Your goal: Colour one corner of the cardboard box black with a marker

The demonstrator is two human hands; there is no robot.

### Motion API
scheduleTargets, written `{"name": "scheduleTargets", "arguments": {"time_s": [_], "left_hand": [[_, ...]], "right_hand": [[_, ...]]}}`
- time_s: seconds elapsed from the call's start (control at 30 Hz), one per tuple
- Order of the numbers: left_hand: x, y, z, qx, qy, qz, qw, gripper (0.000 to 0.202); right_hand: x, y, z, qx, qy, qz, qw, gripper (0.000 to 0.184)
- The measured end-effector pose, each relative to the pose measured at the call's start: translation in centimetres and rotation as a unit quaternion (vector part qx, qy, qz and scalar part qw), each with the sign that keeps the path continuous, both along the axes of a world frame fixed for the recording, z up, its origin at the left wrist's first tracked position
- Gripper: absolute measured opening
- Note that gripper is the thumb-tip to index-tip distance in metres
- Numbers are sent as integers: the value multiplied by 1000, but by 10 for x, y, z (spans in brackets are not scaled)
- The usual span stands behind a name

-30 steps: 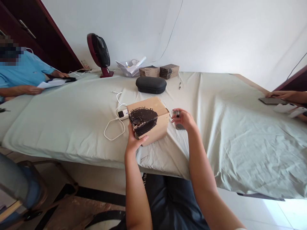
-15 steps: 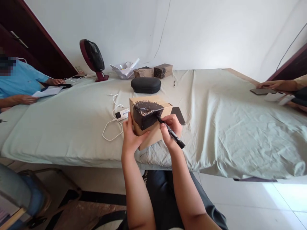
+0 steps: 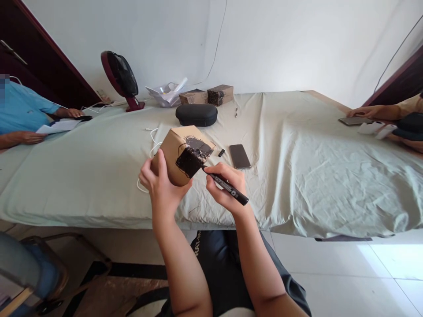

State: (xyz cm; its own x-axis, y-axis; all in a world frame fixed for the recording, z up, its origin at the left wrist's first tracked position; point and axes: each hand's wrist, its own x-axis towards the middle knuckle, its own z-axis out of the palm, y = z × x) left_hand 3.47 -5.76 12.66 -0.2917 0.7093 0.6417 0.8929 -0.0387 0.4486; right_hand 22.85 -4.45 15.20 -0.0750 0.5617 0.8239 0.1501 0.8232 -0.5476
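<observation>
A cardboard box (image 3: 169, 154) is tilted above the table's front part, with one corner region covered in black ink. My left hand (image 3: 164, 187) grips it from the left and below, thumb near the bottom edge and fingers on the side. In my right hand (image 3: 228, 182) is a black marker pen (image 3: 229, 188), its tip at the edge of the blackened patch (image 3: 190, 163). Whether the tip touches the board is hard to tell. A small black pen cap (image 3: 221, 152) and a dark phone (image 3: 239, 156) lie to the right of the box.
Behind the box are a black zip case (image 3: 196, 115), two marked cardboard boxes (image 3: 220, 94), a plastic basket (image 3: 167, 95) and a fan (image 3: 120, 79). A white cable (image 3: 142, 187) runs behind my left hand. People sit at both table ends.
The box has turned and shifted left in my left hand, showing another blackened side. The marker moved slightly left with my right hand. The pen cap and whole phone have come into sight.
</observation>
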Motion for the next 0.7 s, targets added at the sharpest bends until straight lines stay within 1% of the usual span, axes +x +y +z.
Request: {"name": "scheduleTargets", "arguments": {"time_s": [0.07,0.13,0.27,0.33,0.37,0.47,0.53,0.63,0.7], "left_hand": [[2,-5,6,-14,32,-3,999,114],[4,-9,10,-32,58,-9,998,108],[6,-13,14,-56,82,-34,995,104],[5,-13,14,-53,83,-55,994,107],[4,-14,14,-47,82,-68,993,108],[-1,-15,14,-28,78,-106,991,107],[-4,-17,14,-28,60,-129,989,109],[-10,-21,12,-25,25,-154,988,115],[-14,-22,10,-19,10,-156,988,117]], "right_hand": [[0,1,-2,-4,-24,5,1000,14],[0,2,-6,-9,-24,2,1000,16],[3,6,-9,-24,32,-45,998,15],[8,7,-9,-52,73,-71,993,13],[10,7,-8,-75,91,-73,990,11],[17,9,-8,-157,131,-42,978,10],[21,11,-8,-198,145,-27,969,11],[26,15,-10,-236,179,-23,955,11],[30,17,-11,-255,205,5,945,12]]}}
